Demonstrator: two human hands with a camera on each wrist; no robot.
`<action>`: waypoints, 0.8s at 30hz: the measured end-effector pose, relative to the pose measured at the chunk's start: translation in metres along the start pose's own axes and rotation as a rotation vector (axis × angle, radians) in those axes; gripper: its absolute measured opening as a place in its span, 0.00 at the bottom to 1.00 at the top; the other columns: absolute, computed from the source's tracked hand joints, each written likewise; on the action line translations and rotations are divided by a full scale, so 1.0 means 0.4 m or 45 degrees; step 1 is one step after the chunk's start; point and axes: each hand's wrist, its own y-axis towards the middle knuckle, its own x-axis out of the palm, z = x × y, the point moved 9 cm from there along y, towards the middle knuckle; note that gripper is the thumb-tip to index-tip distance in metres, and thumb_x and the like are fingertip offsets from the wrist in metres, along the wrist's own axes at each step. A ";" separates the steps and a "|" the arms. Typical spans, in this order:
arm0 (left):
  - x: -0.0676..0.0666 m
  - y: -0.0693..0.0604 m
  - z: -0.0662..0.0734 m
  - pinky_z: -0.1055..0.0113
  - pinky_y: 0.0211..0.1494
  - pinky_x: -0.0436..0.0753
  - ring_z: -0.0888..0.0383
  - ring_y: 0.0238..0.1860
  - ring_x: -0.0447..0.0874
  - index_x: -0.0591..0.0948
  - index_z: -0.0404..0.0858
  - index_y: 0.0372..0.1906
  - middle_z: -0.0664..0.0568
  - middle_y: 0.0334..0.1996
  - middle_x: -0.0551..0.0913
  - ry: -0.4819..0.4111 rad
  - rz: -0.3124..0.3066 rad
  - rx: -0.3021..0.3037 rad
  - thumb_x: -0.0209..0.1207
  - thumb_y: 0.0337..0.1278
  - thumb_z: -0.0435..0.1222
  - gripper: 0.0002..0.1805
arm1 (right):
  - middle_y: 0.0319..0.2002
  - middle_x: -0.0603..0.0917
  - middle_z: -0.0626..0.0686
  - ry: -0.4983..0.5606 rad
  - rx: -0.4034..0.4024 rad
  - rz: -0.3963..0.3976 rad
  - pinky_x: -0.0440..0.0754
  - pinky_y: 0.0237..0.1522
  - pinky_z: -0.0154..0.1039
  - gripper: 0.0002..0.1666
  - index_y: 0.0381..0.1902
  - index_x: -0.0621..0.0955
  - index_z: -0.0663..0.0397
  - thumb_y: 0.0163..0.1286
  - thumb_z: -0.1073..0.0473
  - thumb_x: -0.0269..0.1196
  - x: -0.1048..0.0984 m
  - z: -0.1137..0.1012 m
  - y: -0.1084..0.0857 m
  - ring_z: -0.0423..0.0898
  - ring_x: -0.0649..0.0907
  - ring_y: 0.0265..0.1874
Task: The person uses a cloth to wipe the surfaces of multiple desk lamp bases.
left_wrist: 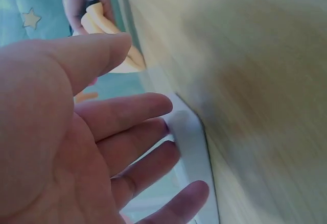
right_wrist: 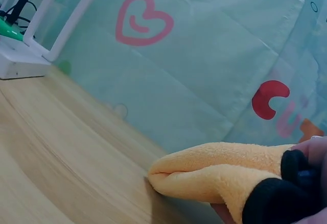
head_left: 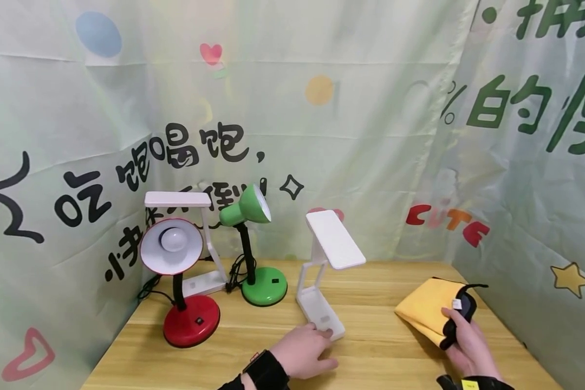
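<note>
My left hand [head_left: 304, 351] reaches to the front end of the white lamp's base, fingertips touching it. This white desk lamp [head_left: 335, 238] has a flat panel head tilted over a folding arm. In the left wrist view the fingers are loosely bent beside the white base [left_wrist: 190, 142], not wrapped around it. On the right, my right hand [head_left: 475, 349] grips a folded yellow cloth [head_left: 421, 307] with black edging, thumb on top. The right wrist view shows the fuzzy yellow cloth [right_wrist: 214, 175] just above the wooden table, the hand mostly out of frame.
Left of the white lamp stand a green desk lamp [head_left: 265, 286], a red desk lamp [head_left: 192, 322] and another white lamp [head_left: 177, 199] behind the red one. Black cords lie coiled beside them. A printed fabric curtain [head_left: 380, 179] encloses the wooden table [head_left: 370, 357] behind and at both sides.
</note>
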 end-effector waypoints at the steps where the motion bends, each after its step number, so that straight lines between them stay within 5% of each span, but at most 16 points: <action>1: 0.000 -0.005 -0.005 0.66 0.56 0.81 0.61 0.56 0.81 0.87 0.58 0.50 0.62 0.63 0.81 -0.038 -0.007 0.002 0.52 0.68 0.65 0.23 | 0.49 0.54 0.25 0.001 0.000 -0.022 0.57 0.54 0.27 0.38 0.68 0.45 0.16 0.78 0.49 0.56 0.003 0.001 0.002 0.28 0.58 0.49; 4: -0.026 -0.019 -0.030 0.67 0.51 0.82 0.66 0.51 0.83 0.85 0.58 0.55 0.64 0.59 0.84 -0.238 -0.004 -0.028 0.54 0.69 0.62 0.22 | 0.51 0.55 0.24 0.001 -0.008 -0.038 0.60 0.55 0.25 0.39 0.70 0.45 0.16 0.77 0.49 0.56 0.009 0.003 0.006 0.27 0.59 0.51; 6: -0.073 -0.023 -0.066 0.67 0.47 0.83 0.69 0.47 0.84 0.85 0.57 0.55 0.66 0.54 0.86 -0.371 0.082 -0.099 0.56 0.69 0.60 0.19 | 0.51 0.56 0.24 0.004 -0.011 -0.044 0.63 0.54 0.24 0.39 0.71 0.45 0.16 0.78 0.49 0.56 0.010 0.006 0.009 0.26 0.60 0.51; 10: -0.214 -0.036 -0.182 0.68 0.36 0.83 0.65 0.37 0.84 0.83 0.53 0.57 0.64 0.40 0.86 -0.677 0.496 -0.327 0.63 0.66 0.53 0.19 | 0.56 0.55 0.21 -0.001 -0.006 -0.059 0.66 0.54 0.23 0.43 0.74 0.41 0.18 0.78 0.48 0.56 0.016 0.010 0.013 0.25 0.61 0.53; 12: -0.275 -0.043 -0.236 0.68 0.38 0.83 0.61 0.40 0.83 0.81 0.50 0.59 0.60 0.38 0.84 -0.790 0.709 -0.394 0.65 0.65 0.50 0.21 | 0.60 0.53 0.20 -0.006 0.002 -0.055 0.66 0.55 0.22 0.46 0.76 0.38 0.20 0.78 0.47 0.56 0.021 0.012 0.014 0.24 0.60 0.54; 14: -0.308 -0.040 -0.274 0.65 0.43 0.84 0.54 0.45 0.83 0.78 0.48 0.63 0.55 0.42 0.83 -0.874 0.824 -0.421 0.65 0.65 0.49 0.24 | 0.68 0.50 0.21 -0.023 0.005 -0.063 0.66 0.57 0.22 0.49 0.77 0.33 0.22 0.78 0.47 0.55 0.026 0.014 0.017 0.23 0.60 0.58; 16: -0.313 -0.025 -0.295 0.60 0.54 0.83 0.50 0.55 0.82 0.75 0.49 0.67 0.53 0.52 0.82 -0.910 0.833 -0.416 0.62 0.69 0.50 0.26 | 0.74 0.45 0.24 -0.026 0.005 -0.079 0.64 0.61 0.22 0.50 0.77 0.30 0.23 0.79 0.47 0.53 0.034 0.016 0.017 0.23 0.57 0.64; 20: -0.271 0.025 -0.302 0.54 0.67 0.78 0.51 0.67 0.78 0.67 0.49 0.76 0.50 0.69 0.77 -0.962 0.694 -0.359 0.55 0.74 0.52 0.31 | 0.76 0.39 0.23 -0.030 -0.025 -0.119 0.61 0.66 0.21 0.51 0.77 0.26 0.25 0.80 0.46 0.51 0.045 0.017 0.019 0.22 0.53 0.68; 24: -0.242 0.044 -0.293 0.65 0.51 0.84 0.60 0.54 0.86 0.75 0.48 0.71 0.52 0.60 0.85 -0.911 0.700 -0.324 0.54 0.76 0.48 0.24 | 0.68 0.65 0.26 0.032 -0.109 -0.239 0.74 0.57 0.25 0.50 0.79 0.31 0.27 0.80 0.50 0.53 0.049 0.016 0.031 0.23 0.70 0.60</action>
